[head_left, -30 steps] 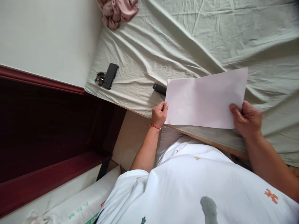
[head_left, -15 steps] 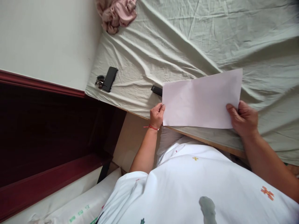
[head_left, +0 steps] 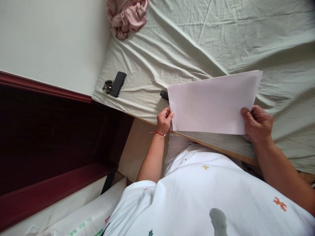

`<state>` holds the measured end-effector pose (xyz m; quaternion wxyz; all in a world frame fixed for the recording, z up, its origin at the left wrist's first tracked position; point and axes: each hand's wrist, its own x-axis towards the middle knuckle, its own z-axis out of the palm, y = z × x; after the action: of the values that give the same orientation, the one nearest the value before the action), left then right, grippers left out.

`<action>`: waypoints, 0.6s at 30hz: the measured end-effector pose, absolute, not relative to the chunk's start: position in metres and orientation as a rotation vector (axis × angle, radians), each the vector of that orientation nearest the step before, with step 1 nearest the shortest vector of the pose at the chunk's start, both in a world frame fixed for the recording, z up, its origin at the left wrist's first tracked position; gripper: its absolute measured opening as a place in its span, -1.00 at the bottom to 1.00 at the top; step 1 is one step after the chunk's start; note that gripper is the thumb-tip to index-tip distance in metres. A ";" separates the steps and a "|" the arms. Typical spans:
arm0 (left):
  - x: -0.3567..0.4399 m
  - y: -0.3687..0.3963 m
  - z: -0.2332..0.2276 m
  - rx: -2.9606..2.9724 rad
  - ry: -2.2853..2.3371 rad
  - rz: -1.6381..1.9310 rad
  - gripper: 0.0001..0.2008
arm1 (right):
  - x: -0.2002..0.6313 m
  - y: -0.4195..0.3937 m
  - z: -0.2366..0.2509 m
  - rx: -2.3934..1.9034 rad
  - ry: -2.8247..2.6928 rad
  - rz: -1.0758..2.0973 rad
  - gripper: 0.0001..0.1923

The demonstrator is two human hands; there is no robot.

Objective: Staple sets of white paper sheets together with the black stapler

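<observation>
From here I see the paper has lost its crease line, so probably flatter; left hand pinches its left edge, right hand grips its right.

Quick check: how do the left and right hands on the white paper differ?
The left hand pinches the white paper right at its edge; the right hand lays its thumb farther in over the face. The left hand has a red string bracelet at its wrist; the right hand shows none. The left hand looks smaller in view than the right. Both hold the paper.
</observation>
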<state>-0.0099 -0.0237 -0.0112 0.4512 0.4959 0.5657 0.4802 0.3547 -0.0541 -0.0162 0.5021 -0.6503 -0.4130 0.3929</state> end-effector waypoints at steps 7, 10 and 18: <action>-0.013 -0.025 -0.010 1.193 1.343 1.167 -0.55 | 0.350 -0.050 -0.012 -1.446 -0.841 0.935 -0.57; -0.014 -0.025 -0.009 1.202 1.364 1.155 -0.58 | 0.349 -0.049 -0.010 -1.412 -0.802 0.933 -0.59; -0.011 -0.024 -0.007 1.210 1.445 1.148 -0.63 | 0.346 -0.046 -0.003 -1.414 -0.763 0.962 -0.57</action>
<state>-0.0112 -0.0242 -0.0073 0.4504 0.4896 0.5847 0.4643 0.3457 -0.0462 -0.0027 0.5928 -0.6080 -0.3283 0.4138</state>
